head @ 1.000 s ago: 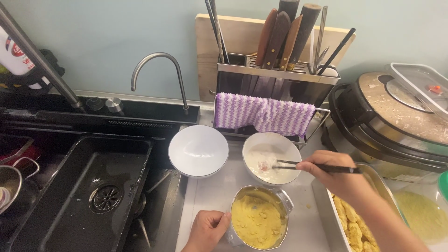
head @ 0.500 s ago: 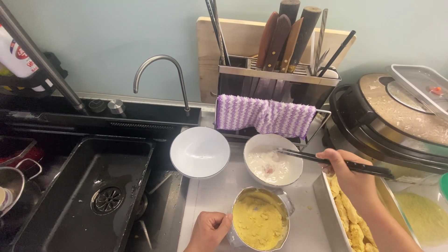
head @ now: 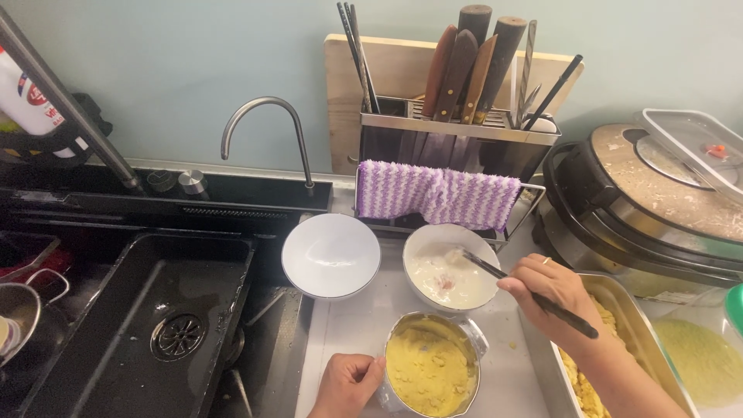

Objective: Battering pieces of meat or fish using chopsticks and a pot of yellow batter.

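My right hand grips dark chopsticks whose tips dip into a white bowl of pale batter with a pinkish piece in it. My left hand steadies the left side of a small metal pot filled with yellow crumbs, just in front of the batter bowl. An empty white bowl sits to the left of the batter bowl.
A metal tray with yellow coated pieces lies at my right. A black sink and curved tap are at the left. Behind stand a knife rack with a purple cloth, and a rice cooker at right.
My right hand has drawn back toward me and tilted the chopsticks so their tips now point down into the batter bowl. The left hand stays on the pot.
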